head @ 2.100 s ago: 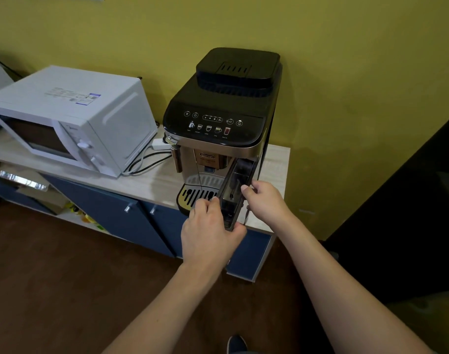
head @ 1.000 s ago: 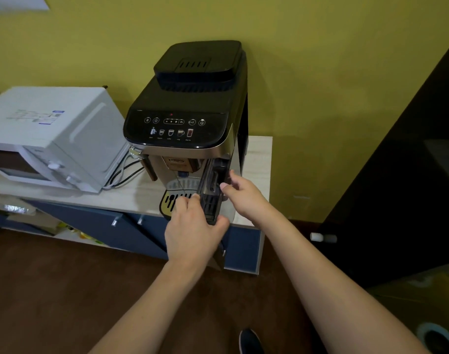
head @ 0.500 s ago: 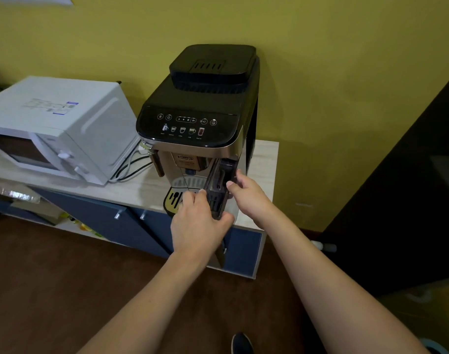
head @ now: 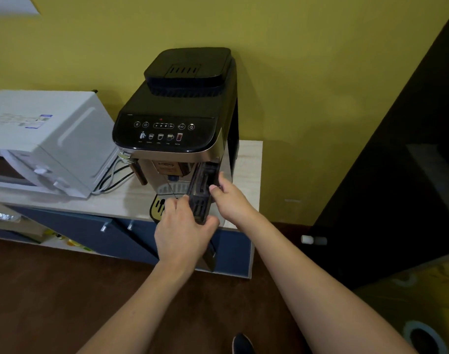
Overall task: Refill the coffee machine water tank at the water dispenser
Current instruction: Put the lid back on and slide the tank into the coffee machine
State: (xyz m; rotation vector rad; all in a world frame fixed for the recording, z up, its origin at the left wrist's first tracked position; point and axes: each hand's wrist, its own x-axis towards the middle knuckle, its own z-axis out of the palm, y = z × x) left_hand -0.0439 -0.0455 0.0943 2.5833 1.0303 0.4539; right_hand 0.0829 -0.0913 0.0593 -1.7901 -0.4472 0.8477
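With both our left hand [head: 183, 235] and right hand [head: 231, 200] fingers clamped on the water tank [head: 201, 195], we should draw it straight out of the coffee machine [head: 177, 118], level and steady.

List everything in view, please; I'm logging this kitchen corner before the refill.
coffee machine: one, black and metallic, on the counter by the wall
water tank: one, dark, partly pulled out at the machine's front right
microwave: one, white, left of the machine
cables: a few, black and white, between microwave and machine
counter: one, light wood top
cabinet doors: dark blue, below the counter
wall: yellow-green, behind
floor: dark brown
shoe: one, dark, bottom edge
left hand: gripping the tank's front
right hand: on the tank's right side
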